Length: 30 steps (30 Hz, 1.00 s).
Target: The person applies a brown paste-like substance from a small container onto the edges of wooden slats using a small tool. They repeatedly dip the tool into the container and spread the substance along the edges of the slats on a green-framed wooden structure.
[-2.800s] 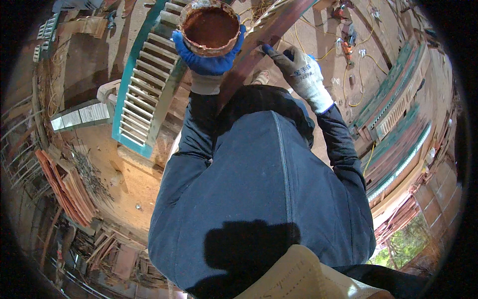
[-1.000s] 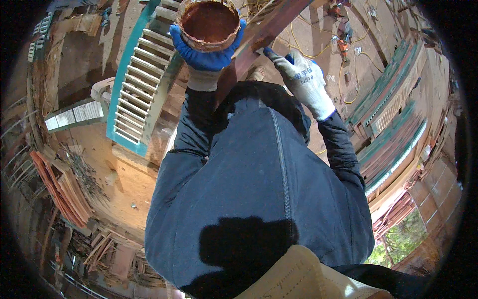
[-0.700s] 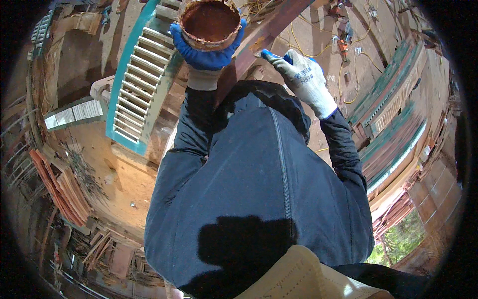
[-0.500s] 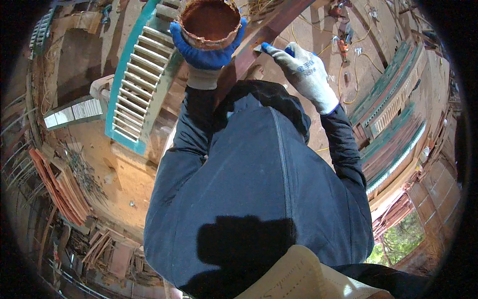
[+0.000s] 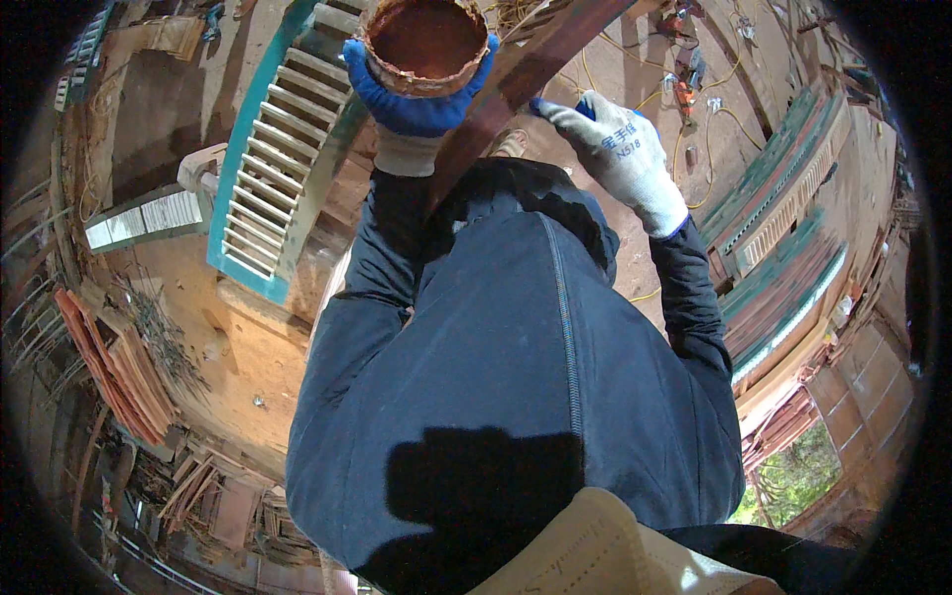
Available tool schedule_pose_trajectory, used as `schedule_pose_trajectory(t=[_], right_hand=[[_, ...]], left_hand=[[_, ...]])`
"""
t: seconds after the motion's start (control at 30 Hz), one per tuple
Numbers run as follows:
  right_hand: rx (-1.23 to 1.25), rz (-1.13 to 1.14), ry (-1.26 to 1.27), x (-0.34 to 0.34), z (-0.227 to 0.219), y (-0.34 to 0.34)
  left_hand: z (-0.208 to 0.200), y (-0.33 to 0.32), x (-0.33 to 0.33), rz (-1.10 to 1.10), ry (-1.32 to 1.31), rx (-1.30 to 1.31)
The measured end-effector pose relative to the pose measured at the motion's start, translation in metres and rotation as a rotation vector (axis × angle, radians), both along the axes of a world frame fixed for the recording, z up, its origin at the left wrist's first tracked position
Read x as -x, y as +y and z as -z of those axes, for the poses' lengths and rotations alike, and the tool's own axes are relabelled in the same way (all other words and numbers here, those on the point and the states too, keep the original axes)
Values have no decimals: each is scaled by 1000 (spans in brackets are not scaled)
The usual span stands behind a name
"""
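Observation:
My left hand, in a white glove with a blue palm, cups a round tub from beneath and the sides. Reddish-brown paste coats the tub's inside and its ragged rim. Right of it, my right hand, gloved the same way, is closed with the index finger and thumb reaching toward a dark red-brown wooden beam. A small flat blade showed at those fingertips a moment ago; now the fingers and the beam's edge mostly hide it. The beam runs diagonally between my hands.
A green-framed louvred shutter stands close by my left arm. Stacked shutters lie to the right. Orange power tools and a yellow cord are on the floor ahead. Wooden boards are piled at the left.
My right hand has shifted slightly right and down and turned, showing more of the glove's back. The small blade has gone out of sight. The tub has moved slightly right.

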State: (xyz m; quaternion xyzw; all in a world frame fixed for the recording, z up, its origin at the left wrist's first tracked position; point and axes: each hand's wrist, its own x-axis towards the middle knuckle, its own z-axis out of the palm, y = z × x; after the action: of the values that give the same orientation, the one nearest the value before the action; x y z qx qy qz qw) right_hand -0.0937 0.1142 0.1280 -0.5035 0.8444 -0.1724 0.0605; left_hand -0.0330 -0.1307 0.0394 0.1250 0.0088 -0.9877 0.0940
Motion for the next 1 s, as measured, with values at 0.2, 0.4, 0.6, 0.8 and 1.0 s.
schedule_pose_trajectory(t=[0.2,0.4,0.6,0.8,1.0], right_hand=[[-58,97,33,-17,4,-18],[-77,268,-120,-42,-11,-18],[-212,399,-90,-65,-1,-32],[250,446,-384,-41,-57,-14],[285,294,-114,-20,-120,-40]], left_hand=[[-1,1,0,6,-2,2],[2,-1,-1,13,7,-10],[1,-3,3,61,52,-54],[0,-10,-2,230,193,-59],[17,-2,6,109,307,360]])
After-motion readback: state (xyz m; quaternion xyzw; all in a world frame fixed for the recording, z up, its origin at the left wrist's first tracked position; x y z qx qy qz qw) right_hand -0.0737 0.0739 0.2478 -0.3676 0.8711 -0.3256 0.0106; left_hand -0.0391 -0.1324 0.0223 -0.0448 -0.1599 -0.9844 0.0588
